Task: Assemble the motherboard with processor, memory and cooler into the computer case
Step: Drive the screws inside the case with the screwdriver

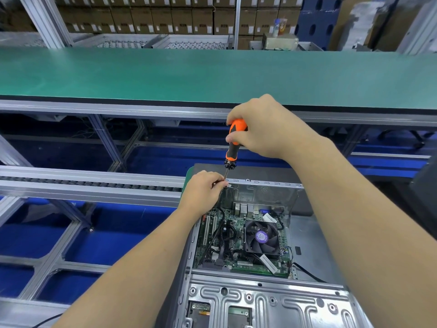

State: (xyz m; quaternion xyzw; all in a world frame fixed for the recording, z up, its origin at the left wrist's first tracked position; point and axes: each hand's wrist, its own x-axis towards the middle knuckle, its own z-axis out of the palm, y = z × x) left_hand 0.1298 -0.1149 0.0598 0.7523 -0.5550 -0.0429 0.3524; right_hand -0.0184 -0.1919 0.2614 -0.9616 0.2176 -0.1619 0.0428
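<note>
An open grey computer case (314,242) lies in front of me. Inside it sits the green motherboard (233,229) with a black cooler fan (261,236) and a memory stick (260,271) along its near edge. My right hand (262,126) grips the orange and black handle of a screwdriver (233,144), held almost upright over the case's rear rim. My left hand (203,190) pinches the screwdriver's shaft near its tip, at the rear left corner of the case. The tip and any screw are hidden behind my fingers.
A long green conveyor belt (212,74) runs across behind the case. A roller rail (89,183) and aluminium frame lie to the left over a blue floor. Stacked cardboard boxes (165,17) fill the back. The case's stamped metal drive bay (264,304) is nearest me.
</note>
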